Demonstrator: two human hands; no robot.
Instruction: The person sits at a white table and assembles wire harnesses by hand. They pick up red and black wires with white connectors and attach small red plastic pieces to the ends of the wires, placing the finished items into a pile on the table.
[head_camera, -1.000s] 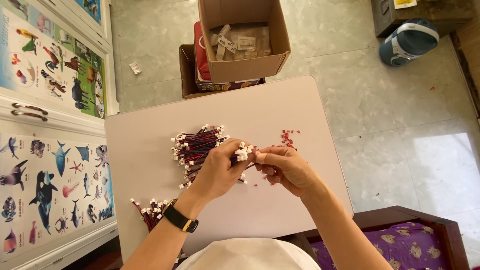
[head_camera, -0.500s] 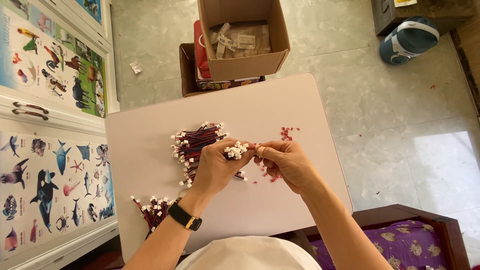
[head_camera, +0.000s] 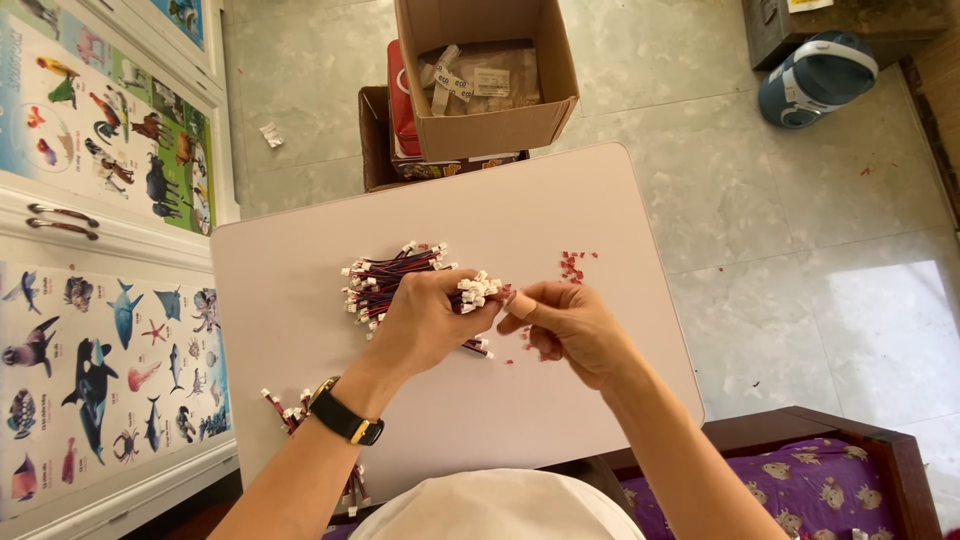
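My left hand, with a black wristwatch on its wrist, grips a bundle of short red-and-black wires with white plug ends above a pale pink table. My right hand meets it from the right, its fingertips pinched at the bundle's white ends. A pile of the same wires lies on the table just beyond my left hand. Small red bits are scattered on the table past my right hand.
A second small heap of wires lies near the table's front left edge. An open cardboard box with bagged parts stands behind the table. Cabinets with animal posters line the left. A blue-and-white appliance sits on the tiled floor.
Both hands have stayed together over the table's middle, shifting only slightly; the fingers of my right hand have worked at the bundle's white ends.
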